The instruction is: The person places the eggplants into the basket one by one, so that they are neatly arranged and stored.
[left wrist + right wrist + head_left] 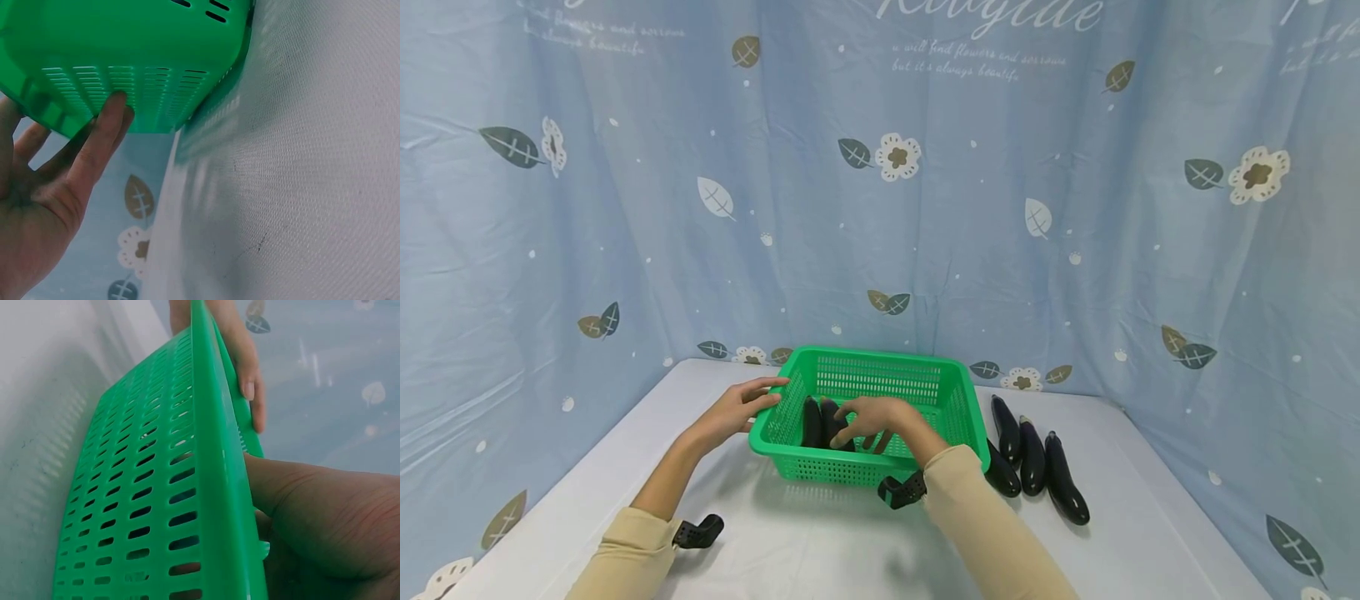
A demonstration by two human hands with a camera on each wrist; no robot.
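Observation:
A green plastic basket [865,473] with slotted walls stands on the table, holding dark purple eggplants. Two eggplants show at its left: one eggplant [812,423] by the wall, and a second eggplant [829,421] partly behind my right fingers. My right hand [880,414] reaches over the front rim, thumb and index apart over the second eggplant, other fingers hanging down; the basket wall hides it in the right wrist view. My left hand [735,412] touches the left rim, fingers extended; in the left wrist view its fingers [103,134] rest against the outer wall.
Right of the basket lie several eggplants on the white table [1150,500]: one eggplant [1002,472] against the basket, others such as the outermost eggplant [1064,479] beside it. A blue patterned curtain [955,208] hangs behind. Black wrist devices [700,532] are worn on both wrists.

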